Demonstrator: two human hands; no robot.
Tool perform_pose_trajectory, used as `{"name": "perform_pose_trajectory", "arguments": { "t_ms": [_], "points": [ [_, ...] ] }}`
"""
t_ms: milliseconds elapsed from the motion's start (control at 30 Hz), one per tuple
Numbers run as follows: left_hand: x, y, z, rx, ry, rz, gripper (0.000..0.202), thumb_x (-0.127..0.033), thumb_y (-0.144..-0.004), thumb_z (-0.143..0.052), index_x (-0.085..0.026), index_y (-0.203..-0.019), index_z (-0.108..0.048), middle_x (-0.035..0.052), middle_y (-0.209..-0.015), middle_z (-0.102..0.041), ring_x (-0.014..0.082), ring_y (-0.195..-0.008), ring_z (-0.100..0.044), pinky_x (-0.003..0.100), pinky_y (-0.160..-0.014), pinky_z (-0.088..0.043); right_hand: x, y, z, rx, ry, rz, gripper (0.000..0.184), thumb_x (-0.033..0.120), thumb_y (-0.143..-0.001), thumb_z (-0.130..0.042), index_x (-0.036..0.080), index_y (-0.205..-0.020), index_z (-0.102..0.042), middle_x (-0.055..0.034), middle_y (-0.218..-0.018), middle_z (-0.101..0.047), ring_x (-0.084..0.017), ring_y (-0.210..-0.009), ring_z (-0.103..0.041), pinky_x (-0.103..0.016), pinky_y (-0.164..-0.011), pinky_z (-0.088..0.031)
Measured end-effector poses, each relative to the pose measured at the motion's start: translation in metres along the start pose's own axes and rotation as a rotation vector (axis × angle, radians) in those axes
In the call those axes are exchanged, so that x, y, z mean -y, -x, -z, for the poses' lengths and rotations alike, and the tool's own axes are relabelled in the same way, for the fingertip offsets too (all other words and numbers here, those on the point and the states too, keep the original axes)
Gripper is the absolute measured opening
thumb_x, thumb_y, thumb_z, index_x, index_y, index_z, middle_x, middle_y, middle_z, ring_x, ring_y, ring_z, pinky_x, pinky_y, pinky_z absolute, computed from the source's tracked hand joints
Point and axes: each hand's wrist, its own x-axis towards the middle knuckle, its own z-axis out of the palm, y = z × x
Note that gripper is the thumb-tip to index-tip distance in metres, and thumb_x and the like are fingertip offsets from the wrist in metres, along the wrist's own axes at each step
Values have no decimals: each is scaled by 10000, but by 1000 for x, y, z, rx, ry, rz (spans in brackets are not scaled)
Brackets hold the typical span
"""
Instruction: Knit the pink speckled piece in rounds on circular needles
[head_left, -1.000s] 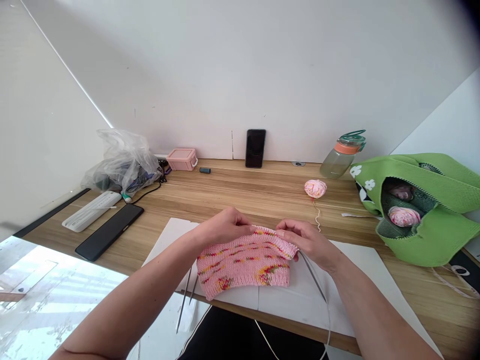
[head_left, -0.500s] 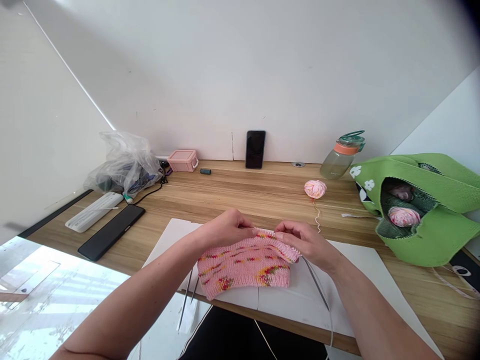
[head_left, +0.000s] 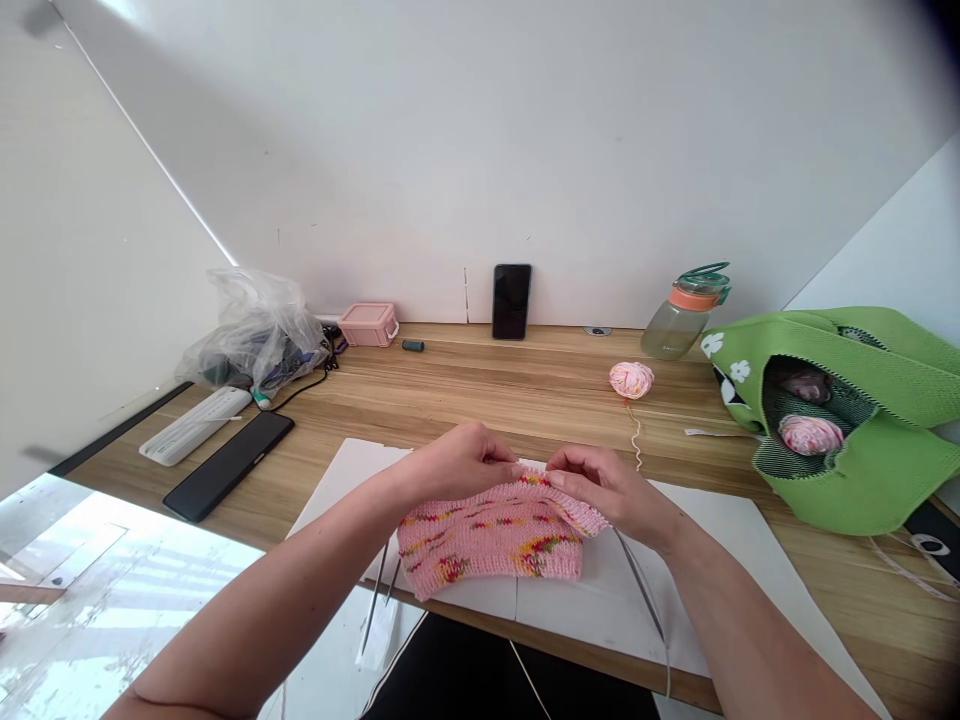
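Observation:
A pink knitted piece flecked with red, yellow and green lies on a white board at the table's front edge. My left hand pinches its upper edge near the middle. Just to the right, my right hand grips the same edge between thumb and fingers, so the fabric bunches between the hands. Metal knitting needles stick out from under both sides, one right needle and left ones. A pink yarn ball sits behind, its strand running toward my right hand.
On the right stand a bottle and an open green bag holding another yarn ball. A phone leans on the wall. At left are a pink box, plastic bag, white power strip and black phone-like slab.
Both hands keep hold of the knitted piece, with only slight finger shifts. The right-hand end of the fabric has moved a little right and down. The view has shifted slightly.

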Motion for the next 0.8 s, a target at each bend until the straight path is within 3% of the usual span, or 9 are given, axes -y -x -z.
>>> {"name": "perform_pose_trajectory", "arguments": {
  "t_ms": [567, 800],
  "points": [
    [-20, 3, -4, 3, -66, 9, 357, -364, -837, -459, -182, -559, -328, -42, -556, -239, 90, -537, -227, 268, -493, -168, 3, 3, -2, 25, 34, 68, 310, 466, -852, -537, 185, -730, -584, 3, -663, -490, -126, -614, -408, -260, -551, -310],
    [-20, 1, -6, 8, -78, -6, 361, -348, -843, -458, -172, -551, -340, -49, -535, -237, 84, -531, -225, 257, -497, -179, 4, 2, -5, 18, 43, 30, 300, 459, -848, -546, 188, -724, -577, 9, -643, -483, -124, -601, -395, -263, -545, -300]
  ]
}}
